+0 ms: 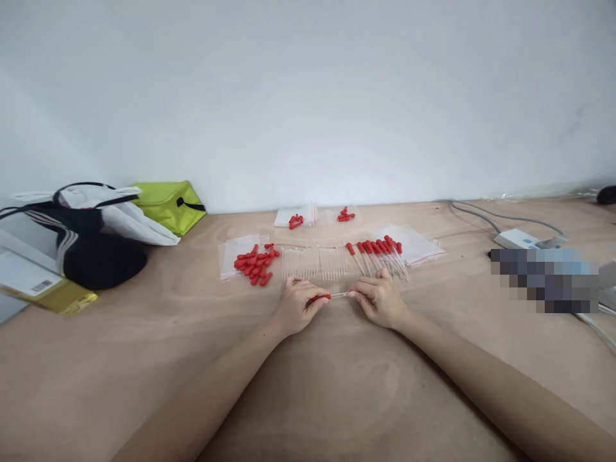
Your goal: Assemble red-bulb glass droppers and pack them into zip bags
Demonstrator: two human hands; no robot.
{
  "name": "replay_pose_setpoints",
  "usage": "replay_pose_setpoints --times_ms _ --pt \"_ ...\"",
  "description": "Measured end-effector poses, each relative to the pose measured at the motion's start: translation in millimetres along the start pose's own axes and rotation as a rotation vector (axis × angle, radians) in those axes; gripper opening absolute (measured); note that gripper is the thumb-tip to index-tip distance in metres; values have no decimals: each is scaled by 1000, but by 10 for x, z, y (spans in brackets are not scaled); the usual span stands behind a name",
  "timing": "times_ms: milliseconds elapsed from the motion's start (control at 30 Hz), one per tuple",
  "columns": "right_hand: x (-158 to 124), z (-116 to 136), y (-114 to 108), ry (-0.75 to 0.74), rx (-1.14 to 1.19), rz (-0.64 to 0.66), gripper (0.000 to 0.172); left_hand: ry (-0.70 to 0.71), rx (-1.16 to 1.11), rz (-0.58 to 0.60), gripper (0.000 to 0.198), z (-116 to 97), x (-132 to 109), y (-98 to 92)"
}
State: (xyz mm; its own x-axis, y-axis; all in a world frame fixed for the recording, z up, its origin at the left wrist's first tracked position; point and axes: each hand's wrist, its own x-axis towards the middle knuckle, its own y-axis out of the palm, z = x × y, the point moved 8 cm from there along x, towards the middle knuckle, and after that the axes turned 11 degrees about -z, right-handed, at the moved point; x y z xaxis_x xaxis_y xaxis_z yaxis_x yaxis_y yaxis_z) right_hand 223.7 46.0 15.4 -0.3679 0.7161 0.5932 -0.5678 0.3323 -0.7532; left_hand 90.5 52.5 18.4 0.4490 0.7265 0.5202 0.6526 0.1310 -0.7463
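Between finger and thumb, my left hand pinches a red rubber bulb. A clear dropper tube runs from the bulb to my right hand, whose fingers are closed on its other end. Whether the tube sits inside the bulb is hard to see. Just beyond my hands lies a row of clear tubes. A pile of loose red bulbs rests on plastic bags to the left. On the right, several droppers with red bulbs lie side by side, partly behind my right hand.
Small plastic bags lie at the right, and more bulbs near the wall. A green bag, a black cap and a yellow packet stand left. A power strip with cables and a blurred-out item are right.
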Motion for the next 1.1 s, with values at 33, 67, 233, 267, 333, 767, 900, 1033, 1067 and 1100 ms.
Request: replay_pose_setpoints --times_ms 33,67,233,267,333,767,900,1033,1067,1100 --pt "0 7 1 2 15 -3 30 4 3 2 16 -3 -1 -1" --pt "1 15 2 4 30 -5 30 10 4 3 15 -8 -1 -3" --pt "16 56 23 11 102 -18 30 46 9 -1 13 -35 -5 -4" --pt "20 60 31 20 119 -21 30 51 11 -2 13 -36 -6 -1" --pt "28 65 52 45 155 -23 28 58 15 -4 12 -36 -6 3" --pt "46 107 172 104 203 47 28 93 15 -39 9 -57 6 -15" --pt "119 188 88 -44 -8 43 27 54 38 -75 11 4 24 -59" --pt "154 160 26 -140 -173 50 24 -17 63 -112 27 97 23 -94" --pt "170 80 1 -94 -198 29 24 -43 69 -129 36 127 19 -105" --pt "189 -32 -32 -16 -223 -5 24 -65 73 -141 43 151 15 -111"
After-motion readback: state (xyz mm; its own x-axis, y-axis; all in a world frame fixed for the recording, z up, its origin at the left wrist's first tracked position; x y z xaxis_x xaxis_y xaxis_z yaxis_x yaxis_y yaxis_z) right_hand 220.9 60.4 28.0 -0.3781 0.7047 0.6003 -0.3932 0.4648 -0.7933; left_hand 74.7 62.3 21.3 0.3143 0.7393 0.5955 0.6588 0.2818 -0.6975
